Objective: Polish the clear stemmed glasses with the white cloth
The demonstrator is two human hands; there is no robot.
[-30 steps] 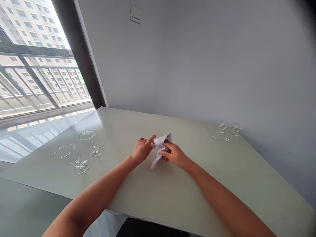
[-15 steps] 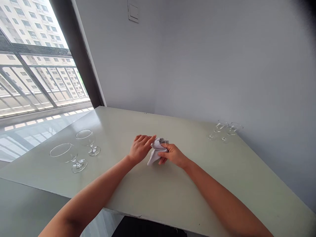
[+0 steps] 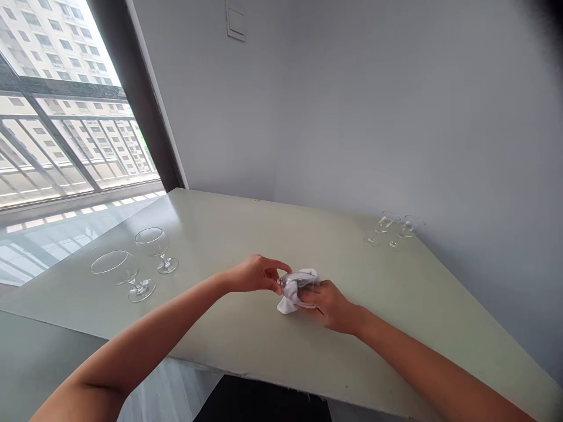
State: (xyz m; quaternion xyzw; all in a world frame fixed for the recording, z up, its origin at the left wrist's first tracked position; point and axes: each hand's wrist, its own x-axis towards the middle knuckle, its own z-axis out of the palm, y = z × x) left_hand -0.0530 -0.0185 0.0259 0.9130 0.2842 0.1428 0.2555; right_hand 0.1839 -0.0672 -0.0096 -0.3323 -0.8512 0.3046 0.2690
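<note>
Over the middle of the table I have a clear stemmed glass (image 3: 310, 275) tipped on its side, its mouth toward the right. My left hand (image 3: 260, 274) pinches it at the stem end, which the fingers partly cover. A white cloth (image 3: 287, 306) is bunched in and around the bowl, with one corner hanging below. My right hand (image 3: 332, 305) has its fingers pushed into the mouth of the bowl, pressed on the cloth; the fingertips are partly hidden.
Two larger stemmed glasses, a near one (image 3: 139, 289) and a farther one (image 3: 167, 265), stand upright on the left of the pale table (image 3: 237, 228). Two smaller glasses (image 3: 387, 221) stand at the far right near the wall (image 3: 373, 117). The table's front edge lies close below my arms.
Both hands have shifted right and nearer to me with the glass and cloth. The glass now shows lying sideways. My left hand has gone from flatter fingers to a pinch at the stem end.
</note>
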